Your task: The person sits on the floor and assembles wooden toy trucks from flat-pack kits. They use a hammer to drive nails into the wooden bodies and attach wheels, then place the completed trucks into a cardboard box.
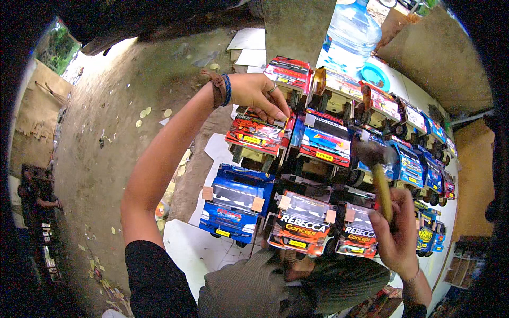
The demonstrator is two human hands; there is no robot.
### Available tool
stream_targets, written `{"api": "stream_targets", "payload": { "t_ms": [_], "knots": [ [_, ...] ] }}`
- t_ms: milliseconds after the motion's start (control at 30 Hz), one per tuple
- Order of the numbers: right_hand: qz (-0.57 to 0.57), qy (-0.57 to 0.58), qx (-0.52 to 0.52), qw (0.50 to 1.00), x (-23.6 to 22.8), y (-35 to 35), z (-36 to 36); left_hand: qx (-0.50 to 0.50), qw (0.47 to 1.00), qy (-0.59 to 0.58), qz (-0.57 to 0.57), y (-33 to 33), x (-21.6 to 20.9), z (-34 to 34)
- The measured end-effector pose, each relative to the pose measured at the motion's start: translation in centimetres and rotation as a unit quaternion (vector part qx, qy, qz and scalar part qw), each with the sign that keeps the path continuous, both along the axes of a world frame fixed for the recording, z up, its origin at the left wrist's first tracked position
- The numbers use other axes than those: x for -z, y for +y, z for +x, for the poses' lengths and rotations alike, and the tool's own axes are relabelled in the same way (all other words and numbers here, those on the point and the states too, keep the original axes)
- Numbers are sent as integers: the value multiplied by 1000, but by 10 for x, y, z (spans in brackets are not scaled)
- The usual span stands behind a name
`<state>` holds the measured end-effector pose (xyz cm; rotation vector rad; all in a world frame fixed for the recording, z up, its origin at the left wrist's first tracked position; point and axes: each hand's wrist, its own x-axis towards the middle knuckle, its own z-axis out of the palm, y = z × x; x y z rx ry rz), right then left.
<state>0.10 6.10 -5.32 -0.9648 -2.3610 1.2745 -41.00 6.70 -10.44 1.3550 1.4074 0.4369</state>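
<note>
My left hand (261,99) reaches across to a red toy truck (257,135) in the middle row. Its thumb and fingers are pinched together at the truck's upper right edge; whatever they hold is too small to name. A ring is on one finger, and bands circle the wrist. My right hand (397,236) grips a hammer by its yellowish handle (383,193). The hammer head (374,153) is blurred and raised above the toy trucks. Just right of the red truck stands a blue, white and red toy truck (325,139).
Several more toy trucks stand in rows, including a blue one (230,209) and an orange-and-black one (299,225) with small wooden blocks on their fronts. Behind them are a large clear water bottle (352,34) and a blue bowl (375,77). Dirt ground (116,159) lies left.
</note>
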Motion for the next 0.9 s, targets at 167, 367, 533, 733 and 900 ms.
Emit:
{"api": "stream_targets", "payload": {
  "t_ms": [167, 367, 533, 733, 900],
  "knots": [
    [-190, 10, -23, 981, -16, 12, -72, 21, 999, -28, 10, 3, 9, -5],
    [-103, -93, -71, 988, -1, 24, -109, 9, 1000, 22, 12, 3, 15, -9],
    [-34, -77, -123, 989, 16, 25, -112, 13, 997, 31, 63, 0, 13, -8],
    [-6, -79, -125, 989, 21, 23, -115, 39, 997, 40, 55, 4, 12, -6],
    [64, -101, -140, 983, 21, 23, -113, 25, 995, 74, 54, 6, 13, -6]
  ]
}}
